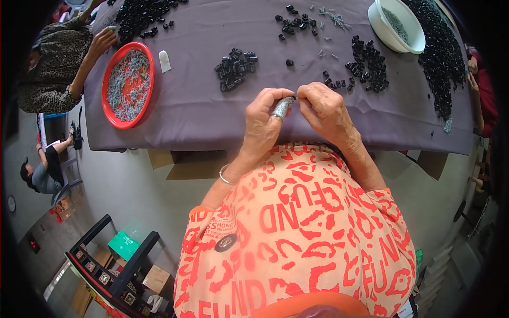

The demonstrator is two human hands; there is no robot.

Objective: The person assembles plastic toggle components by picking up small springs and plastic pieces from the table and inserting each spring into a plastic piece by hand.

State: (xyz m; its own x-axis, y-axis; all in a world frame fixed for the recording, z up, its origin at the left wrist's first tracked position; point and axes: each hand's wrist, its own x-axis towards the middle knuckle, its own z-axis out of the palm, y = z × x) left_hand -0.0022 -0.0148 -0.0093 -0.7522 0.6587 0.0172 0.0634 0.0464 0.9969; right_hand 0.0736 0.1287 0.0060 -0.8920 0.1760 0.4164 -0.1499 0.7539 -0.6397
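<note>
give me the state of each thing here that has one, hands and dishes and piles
left hand: closed around a bunch of small grey parts
right hand: fingertips pinched together at the top of the bunch
red tray: filled with grey parts, flat on the purple cloth
white bowl: upright, partly filled with grey parts
small black pieces: loose in separate heaps on the cloth
co-worker's hand: resting at the tray's edge
</note>
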